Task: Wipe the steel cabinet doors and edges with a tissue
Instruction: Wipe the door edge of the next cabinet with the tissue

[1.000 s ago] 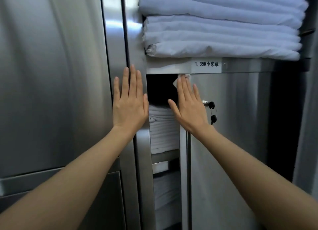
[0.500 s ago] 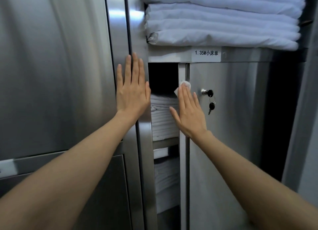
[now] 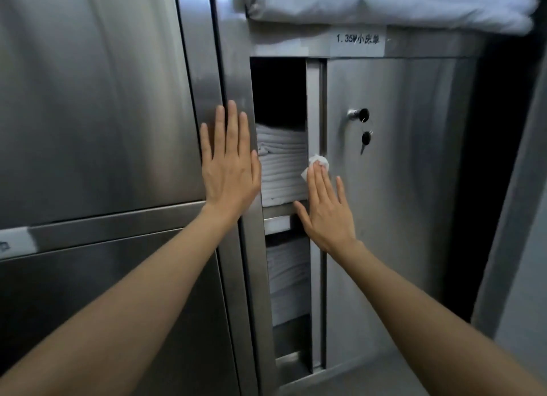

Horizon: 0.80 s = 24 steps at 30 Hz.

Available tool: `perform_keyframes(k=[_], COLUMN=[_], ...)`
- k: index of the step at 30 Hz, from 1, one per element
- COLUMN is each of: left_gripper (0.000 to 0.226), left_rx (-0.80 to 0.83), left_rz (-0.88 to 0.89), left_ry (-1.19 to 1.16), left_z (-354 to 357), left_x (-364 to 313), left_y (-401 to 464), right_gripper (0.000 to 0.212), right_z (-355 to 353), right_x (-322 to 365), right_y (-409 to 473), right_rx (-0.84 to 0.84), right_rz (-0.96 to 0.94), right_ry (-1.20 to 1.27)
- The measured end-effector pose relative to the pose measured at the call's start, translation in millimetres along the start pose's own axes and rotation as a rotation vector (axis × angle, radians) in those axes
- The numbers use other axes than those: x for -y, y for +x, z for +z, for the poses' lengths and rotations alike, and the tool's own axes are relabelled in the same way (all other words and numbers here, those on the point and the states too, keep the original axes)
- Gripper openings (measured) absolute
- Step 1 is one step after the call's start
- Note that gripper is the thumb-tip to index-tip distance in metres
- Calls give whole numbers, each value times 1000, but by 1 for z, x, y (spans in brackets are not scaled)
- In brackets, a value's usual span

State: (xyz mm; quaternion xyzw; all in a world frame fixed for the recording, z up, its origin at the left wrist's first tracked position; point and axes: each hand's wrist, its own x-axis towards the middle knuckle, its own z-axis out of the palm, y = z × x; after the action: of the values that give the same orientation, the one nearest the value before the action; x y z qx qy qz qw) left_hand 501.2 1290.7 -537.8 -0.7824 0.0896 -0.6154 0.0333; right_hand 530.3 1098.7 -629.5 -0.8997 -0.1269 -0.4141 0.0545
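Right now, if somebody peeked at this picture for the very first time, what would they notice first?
Probably the two bare hands spread flat on shiny steel: the left hand on the cabinet frame, the right hand pressing a small white tissue against the door edge. Next, the folded white linens showing through the dark gap between them, and the keys hanging in the door's lock.

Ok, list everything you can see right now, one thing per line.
Cabinet doors: two, steel; large one left, slid-open one right.
Frame post: one, steel, between them.
Tissue: one, white, under right fingertips on door edge.
Linens: three stacks, white; top shelf, two inside gap.
Label: one, white, shelf front.
Lock: one, key inserted, second key hanging.
Left hand: flat on post.
Right hand: flat, pressing tissue.
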Motion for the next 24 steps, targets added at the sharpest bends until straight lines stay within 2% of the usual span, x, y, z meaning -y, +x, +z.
perform_keyframes(k=[4,9,11,13,18,20,24], left_gripper=[64,63,64,65,68,67,64], left_rx=[7,73,106,112,91,75,55], left_rz=[16,80,84,87,100,105,103], left_ry=[-6,-5,38,64,67,65,101], left_z=[9,35,44,48,51,54,60], left_x=[-13,-25,-25,-23,-20,-22,-20], left_y=[-73,-146,-155,-157,-155,-157,-158], right_gripper=[73,71,71,73,72,70,71], right_z=[10,62,83,86,32,32,96], right_x=[2,1,-1,-3,-6,-11,-2], right_y=[-8,-94,-132,-133,-28,-18,-121], right_rx=[-42,62,126,128,-78,-135,20], right_rz=[6,-4,-35,-49,-61,-58,-32], right_ry=[58,25,-14,-27,5,-17,7])
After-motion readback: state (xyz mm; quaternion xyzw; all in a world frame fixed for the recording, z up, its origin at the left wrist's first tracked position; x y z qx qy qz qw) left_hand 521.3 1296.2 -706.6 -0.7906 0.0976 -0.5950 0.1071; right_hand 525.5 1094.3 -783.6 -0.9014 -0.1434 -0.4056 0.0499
